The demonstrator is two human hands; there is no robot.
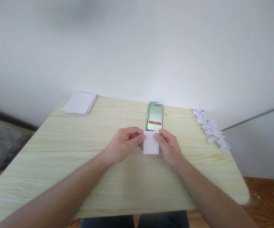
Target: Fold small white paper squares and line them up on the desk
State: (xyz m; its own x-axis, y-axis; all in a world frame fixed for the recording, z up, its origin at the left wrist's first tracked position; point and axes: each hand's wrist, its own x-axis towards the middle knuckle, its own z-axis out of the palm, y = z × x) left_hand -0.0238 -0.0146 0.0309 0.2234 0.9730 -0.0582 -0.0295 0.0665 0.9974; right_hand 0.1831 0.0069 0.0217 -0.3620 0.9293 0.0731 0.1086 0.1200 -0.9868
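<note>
Between my two hands is a small white rectangle of paper (151, 144), held upright above the table. My left hand (125, 142) pinches its upper left edge, thumb in front and fingers curled behind. On the other side, my right hand (169, 145) grips the upper right corner between thumb and fingers. Whether the paper is folded in layers I cannot tell. Just beyond its top edge lies a phone (155, 118) with a lit screen and a red bar near the bottom; part of the screen is pixelated.
The light wood-grain table (99, 177) meets a white wall (137, 57) at the back. A stack of white paper sheets (80, 103) lies at the back left. Several small folded paper pieces (208, 126) form a row along the right edge.
</note>
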